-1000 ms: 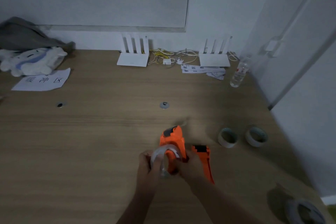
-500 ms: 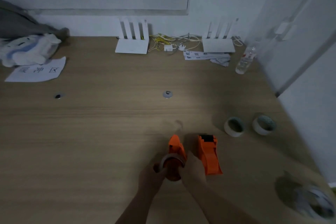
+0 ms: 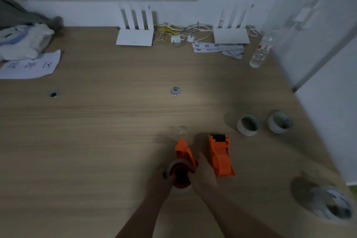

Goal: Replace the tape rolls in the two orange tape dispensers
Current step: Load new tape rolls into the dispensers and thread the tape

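An orange tape dispenser (image 3: 183, 152) lies at the near middle of the wooden table, with a clear tape roll (image 3: 178, 165) on its hub. My left hand (image 3: 160, 181) grips the roll's left side. My right hand (image 3: 204, 176) holds the dispenser and roll from the right. A second orange tape dispenser (image 3: 220, 154) lies flat just right of my right hand, untouched. Two white tape rolls (image 3: 248, 124) (image 3: 280, 122) stand side by side further right. Another roll (image 3: 332, 205) lies blurred at the near right corner.
Two white routers (image 3: 135, 35) (image 3: 231, 35) with tangled cables stand along the back wall. A plastic bottle (image 3: 260, 52) stands at the back right. Paper slips (image 3: 216, 47) lie by the right router. A paper sheet (image 3: 31, 65) and a plush toy (image 3: 23, 40) sit at the far left.
The view has shifted so my hands and the dispensers sit lower in frame. The roll I hold has turned from upright to lying over the dispenser's hub.
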The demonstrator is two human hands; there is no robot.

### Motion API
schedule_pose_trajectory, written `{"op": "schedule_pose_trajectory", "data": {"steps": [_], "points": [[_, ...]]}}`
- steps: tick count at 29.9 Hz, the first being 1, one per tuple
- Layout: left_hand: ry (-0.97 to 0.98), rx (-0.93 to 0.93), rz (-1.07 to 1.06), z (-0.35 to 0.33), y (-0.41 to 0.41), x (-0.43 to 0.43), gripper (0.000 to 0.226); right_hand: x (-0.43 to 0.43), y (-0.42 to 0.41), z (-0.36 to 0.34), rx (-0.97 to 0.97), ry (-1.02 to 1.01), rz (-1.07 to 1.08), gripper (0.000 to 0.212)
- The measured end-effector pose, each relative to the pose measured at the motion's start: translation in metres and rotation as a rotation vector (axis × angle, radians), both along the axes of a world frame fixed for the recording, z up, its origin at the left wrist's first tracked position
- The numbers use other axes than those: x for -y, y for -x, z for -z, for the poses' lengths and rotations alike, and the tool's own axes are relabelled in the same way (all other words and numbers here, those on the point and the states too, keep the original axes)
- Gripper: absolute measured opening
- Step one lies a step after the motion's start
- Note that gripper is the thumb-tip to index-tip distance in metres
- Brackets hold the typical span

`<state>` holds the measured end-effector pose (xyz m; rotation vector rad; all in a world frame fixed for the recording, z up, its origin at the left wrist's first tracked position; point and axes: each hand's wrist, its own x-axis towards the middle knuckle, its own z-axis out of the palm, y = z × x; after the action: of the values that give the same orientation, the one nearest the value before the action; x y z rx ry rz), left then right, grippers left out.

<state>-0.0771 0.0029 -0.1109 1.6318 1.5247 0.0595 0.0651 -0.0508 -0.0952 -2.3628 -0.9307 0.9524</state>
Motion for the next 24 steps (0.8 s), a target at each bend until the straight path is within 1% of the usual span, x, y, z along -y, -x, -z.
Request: {"op": "schedule_pose_trajectory", "data": {"steps": [2, 3, 5, 6, 7, 8, 10, 11, 12, 14, 17, 20, 24], "points": [[-0.066, -0.019, 0.011, -0.007, -0.003, -0.002, 0.042, -0.002, -0.002, -0.001, -0.018, -0.016, 0.001, 0.068], [-0.167, -0.007, 0.001, -0.010, -0.005, -0.003, 0.042, -0.004, -0.003, -0.002, -0.010, -0.037, -0.001, 0.062], [-0.345, 0.049, -0.051, -0.017, -0.009, -0.008, 0.043, -0.010, -0.007, -0.010, 0.000, -0.102, 0.003, 0.044], [-0.366, 0.102, -0.139, -0.024, -0.012, -0.009, 0.045, -0.013, -0.010, -0.017, -0.009, -0.140, 0.012, 0.036], [-0.353, 0.167, -0.229, -0.032, -0.017, -0.011, 0.042, -0.016, -0.014, -0.024, -0.021, -0.185, 0.022, 0.030], [-0.336, 0.202, -0.291, -0.042, -0.025, -0.012, 0.032, -0.018, -0.019, -0.034, -0.023, -0.224, 0.038, 0.024], [-0.373, 0.281, -0.294, -0.059, -0.043, -0.013, 0.013, -0.019, -0.032, -0.047, -0.025, -0.302, 0.064, 0.015], [-0.396, 0.334, -0.254, -0.067, -0.056, -0.012, 0.012, -0.016, -0.042, -0.054, -0.028, -0.340, 0.072, 0.012], [-0.399, 0.388, -0.221, -0.075, -0.064, -0.011, 0.013, -0.013, -0.049, -0.058, -0.030, -0.365, 0.068, 0.011], [-0.370, 0.484, -0.156, -0.083, -0.086, -0.007, 0.015, -0.005, -0.065, -0.068, -0.025, -0.421, 0.084, 0.015], [-0.332, 0.564, -0.031, -0.088, -0.119, 0.001, 0.019, 0.011, -0.091, -0.071, -0.042, -0.453, 0.181, 0.023], [-0.237, 0.595, 0.083, -0.092, -0.157, 0.019, 0.021, 0.038, -0.125, -0.075, -0.006, -0.385, 0.255, 0.037], [-0.095, 0.622, 0.224, -0.092, -0.206, 0.050, 0.021, 0.084, -0.174, -0.079, 0.095, -0.259, 0.333, 0.043]]}}
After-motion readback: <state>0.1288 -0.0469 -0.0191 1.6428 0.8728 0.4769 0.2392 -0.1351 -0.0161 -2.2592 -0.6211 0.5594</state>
